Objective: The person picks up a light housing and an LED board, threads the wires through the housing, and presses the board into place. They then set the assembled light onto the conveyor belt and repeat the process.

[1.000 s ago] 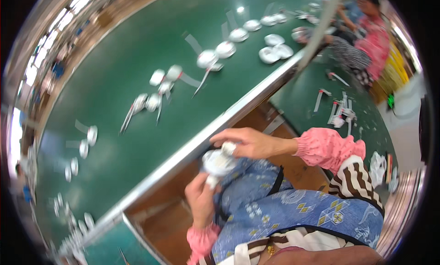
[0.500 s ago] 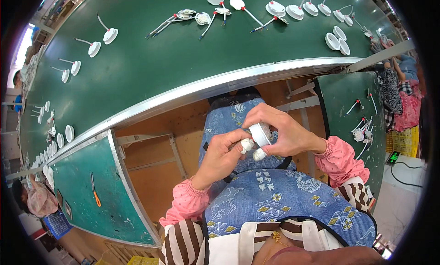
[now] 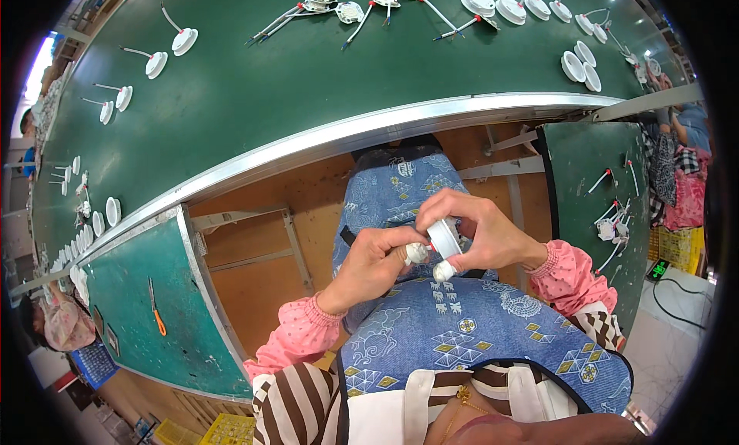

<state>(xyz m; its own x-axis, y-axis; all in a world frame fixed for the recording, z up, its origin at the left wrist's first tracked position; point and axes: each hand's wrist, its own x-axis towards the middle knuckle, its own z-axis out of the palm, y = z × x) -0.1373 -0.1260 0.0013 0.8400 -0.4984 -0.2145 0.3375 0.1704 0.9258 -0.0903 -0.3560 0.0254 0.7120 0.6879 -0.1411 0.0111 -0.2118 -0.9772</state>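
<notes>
In front of my apron, my right hand [image 3: 493,233] grips a round white plastic housing [image 3: 444,240] by its rim, fingers on the far side and thumb on the near side. My left hand [image 3: 368,266] is closed in a pinch at the back of that housing, beside a small red bit [image 3: 432,247]. What lies between the left fingertips is hidden. White wrapping covers the tips of both thumbs. The housing is held on edge, over my lap.
A green table [image 3: 308,91] with a metal edge runs across the front. On it lie white discs with wires [image 3: 185,41], wired round boards [image 3: 349,12] and stacked white cups [image 3: 573,66]. Orange-handled scissors [image 3: 158,310] lie on the left side table. More wired parts [image 3: 608,228] are at right.
The housing has turned slightly in my right hand, and the red bit now shows between it and my left fingers. Both hands stay close together. The whole view has shifted slightly.
</notes>
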